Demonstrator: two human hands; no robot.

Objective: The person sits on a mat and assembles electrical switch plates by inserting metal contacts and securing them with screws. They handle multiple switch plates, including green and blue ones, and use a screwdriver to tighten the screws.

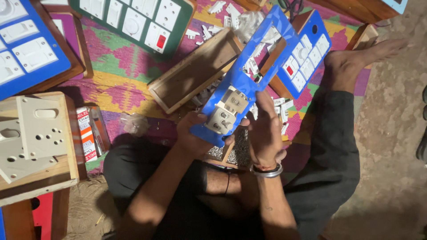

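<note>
I hold a long blue panel (249,66) with rectangular cut-outs, tilted up over my lap. My left hand (191,133) grips its lower left edge from beneath. My right hand (264,129) rests against its lower right side, fingers by two beige switch backs (227,111) fitted into the panel's lower end. A metal bangle (267,171) sits on my right wrist. The upper cut-outs of the panel are unfilled.
An open wooden box (195,71) lies on the patterned mat behind the panel. Finished blue (307,53) and green (133,22) switch boards, loose white switch parts (231,18), beige plates on a wooden stand (35,133), a small carton (89,133) and my bare foot (356,58) surround me.
</note>
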